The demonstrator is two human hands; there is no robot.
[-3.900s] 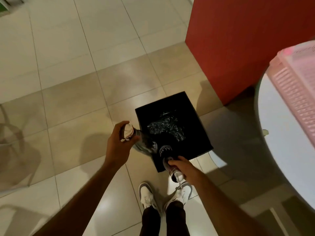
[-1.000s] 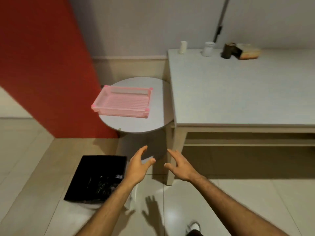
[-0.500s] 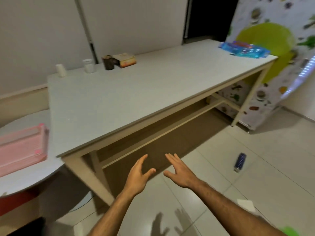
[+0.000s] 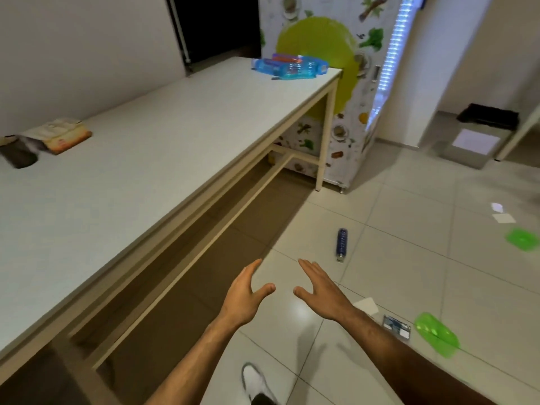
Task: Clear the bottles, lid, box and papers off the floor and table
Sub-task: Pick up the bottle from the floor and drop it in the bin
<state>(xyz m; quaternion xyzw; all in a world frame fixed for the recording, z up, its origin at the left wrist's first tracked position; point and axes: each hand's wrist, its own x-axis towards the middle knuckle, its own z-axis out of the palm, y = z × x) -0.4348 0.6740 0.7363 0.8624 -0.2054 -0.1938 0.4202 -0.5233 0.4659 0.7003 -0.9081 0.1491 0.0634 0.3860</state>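
Note:
My left hand [image 4: 244,293] and my right hand [image 4: 320,290] hang side by side over the floor, both empty with fingers spread. A dark blue bottle [image 4: 341,244] lies on the tiles just beyond my right hand. Clear blue bottles [image 4: 289,67] lie at the far end of the long white table [image 4: 163,135]. On the floor to my right lie a white paper [image 4: 366,306], a small printed box [image 4: 396,327], a green lid [image 4: 436,334], another green lid [image 4: 523,239] and more paper [image 4: 503,218].
At the table's left end a tan box [image 4: 60,136] and a dark cup [image 4: 19,154] sit together. A decorated fridge [image 4: 336,92] stands past the table. A black-lined bin [image 4: 477,135] is at the far right. My white shoe [image 4: 257,381] is below.
The two bottles I held over the black bin are gone from my hands. My view has swung right, away from the bin and pink tray, along the table to the littered floor.

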